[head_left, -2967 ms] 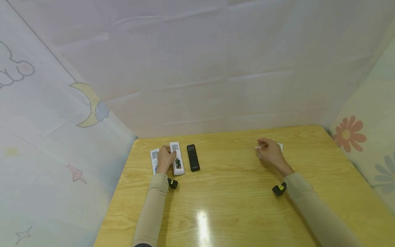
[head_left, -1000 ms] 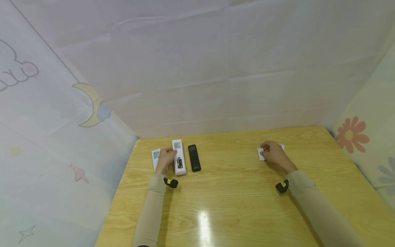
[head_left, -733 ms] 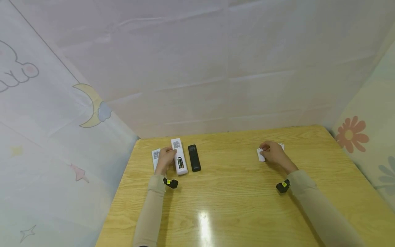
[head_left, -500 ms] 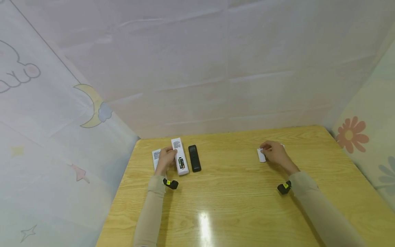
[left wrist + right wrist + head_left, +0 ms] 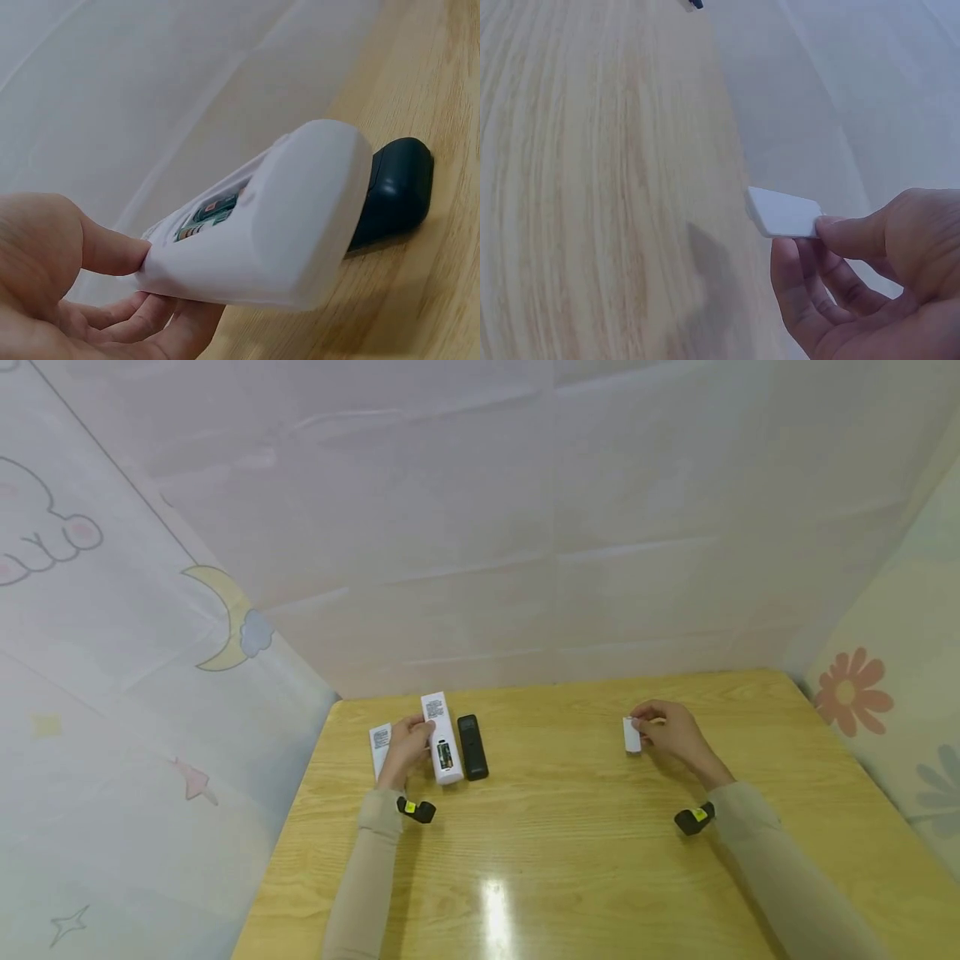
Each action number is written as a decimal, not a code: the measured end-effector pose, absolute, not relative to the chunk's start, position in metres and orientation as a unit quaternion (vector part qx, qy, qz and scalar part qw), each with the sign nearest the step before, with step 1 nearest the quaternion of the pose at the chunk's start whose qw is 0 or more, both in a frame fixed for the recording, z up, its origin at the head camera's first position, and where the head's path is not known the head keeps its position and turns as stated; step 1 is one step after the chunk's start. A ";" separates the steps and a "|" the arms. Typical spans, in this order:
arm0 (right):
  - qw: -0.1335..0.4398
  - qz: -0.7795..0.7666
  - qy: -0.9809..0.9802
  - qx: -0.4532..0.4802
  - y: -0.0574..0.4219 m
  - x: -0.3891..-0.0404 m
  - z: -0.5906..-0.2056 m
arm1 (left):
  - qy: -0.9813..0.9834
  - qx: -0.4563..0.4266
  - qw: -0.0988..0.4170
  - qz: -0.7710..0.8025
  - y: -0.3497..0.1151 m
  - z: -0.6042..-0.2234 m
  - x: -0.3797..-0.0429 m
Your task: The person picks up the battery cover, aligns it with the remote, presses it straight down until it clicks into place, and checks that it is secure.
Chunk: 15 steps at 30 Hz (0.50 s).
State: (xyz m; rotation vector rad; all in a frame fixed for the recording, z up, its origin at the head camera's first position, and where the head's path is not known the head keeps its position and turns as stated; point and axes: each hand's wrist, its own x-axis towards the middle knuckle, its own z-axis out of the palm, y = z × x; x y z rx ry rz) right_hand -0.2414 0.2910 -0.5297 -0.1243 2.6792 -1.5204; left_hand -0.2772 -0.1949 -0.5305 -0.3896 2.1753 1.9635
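My left hand [image 5: 406, 748] grips a white remote control [image 5: 441, 737] by its side, thumb on top and fingers beneath. Its back faces up, and the uncovered battery bay shows batteries [image 5: 214, 213] inside. In the left wrist view the remote is tilted, its rounded end toward the camera. Far to the right, my right hand [image 5: 672, 737] pinches a small white battery cover [image 5: 784, 212] between thumb and fingers, held over the table. Just right of the white remote lies a black remote control [image 5: 472, 747].
A second white remote [image 5: 380, 748] lies left of the first, partly hidden by my left hand. The wooden table [image 5: 555, 827] meets a pale cloth backdrop [image 5: 480, 568] behind and at both sides.
The left hand has shifted the white remote slightly right, closer to the black one. The right hand has turned the battery cover; a white piece visible behind that hand earlier is now out of sight.
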 end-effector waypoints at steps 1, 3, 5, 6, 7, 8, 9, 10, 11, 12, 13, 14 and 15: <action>0.029 -0.494 0.868 -0.041 0.291 -0.241 -0.529 | 0.731 -0.131 0.092 0.664 -0.194 -0.531 -0.277; 0.025 -0.495 0.867 -0.041 0.290 -0.241 -0.527 | 0.727 -0.131 0.091 0.667 -0.193 -0.532 -0.278; 0.022 -0.495 0.868 -0.038 0.289 -0.240 -0.526 | 0.728 -0.131 0.089 0.667 -0.192 -0.532 -0.278; 0.021 -0.495 0.868 -0.037 0.289 -0.240 -0.525 | 0.729 -0.131 0.088 0.666 -0.191 -0.532 -0.278; 0.020 -0.495 0.868 -0.037 0.288 -0.240 -0.525 | 0.731 -0.131 0.088 0.664 -0.190 -0.532 -0.277; 0.020 -0.496 0.867 -0.037 0.288 -0.240 -0.525 | 0.732 -0.130 0.087 0.663 -0.190 -0.532 -0.277; 0.020 -0.497 0.866 -0.036 0.288 -0.239 -0.524 | 0.733 -0.129 0.087 0.662 -0.189 -0.531 -0.276; 0.020 -0.498 0.866 -0.037 0.288 -0.239 -0.524 | 0.733 -0.129 0.088 0.662 -0.188 -0.530 -0.276; 0.021 -0.498 0.866 -0.037 0.288 -0.239 -0.524 | 0.734 -0.128 0.088 0.662 -0.188 -0.530 -0.275; 0.021 -0.499 0.866 -0.038 0.288 -0.239 -0.524 | 0.733 -0.125 0.087 0.663 -0.187 -0.529 -0.275; 0.021 -0.500 0.865 -0.039 0.288 -0.239 -0.524 | 0.733 -0.123 0.087 0.663 -0.187 -0.528 -0.274; 0.021 -0.500 0.865 -0.040 0.288 -0.239 -0.524 | 0.733 -0.121 0.086 0.663 -0.186 -0.526 -0.273; 0.021 -0.500 0.865 -0.041 0.289 -0.238 -0.524 | 0.734 -0.119 0.084 0.664 -0.186 -0.525 -0.272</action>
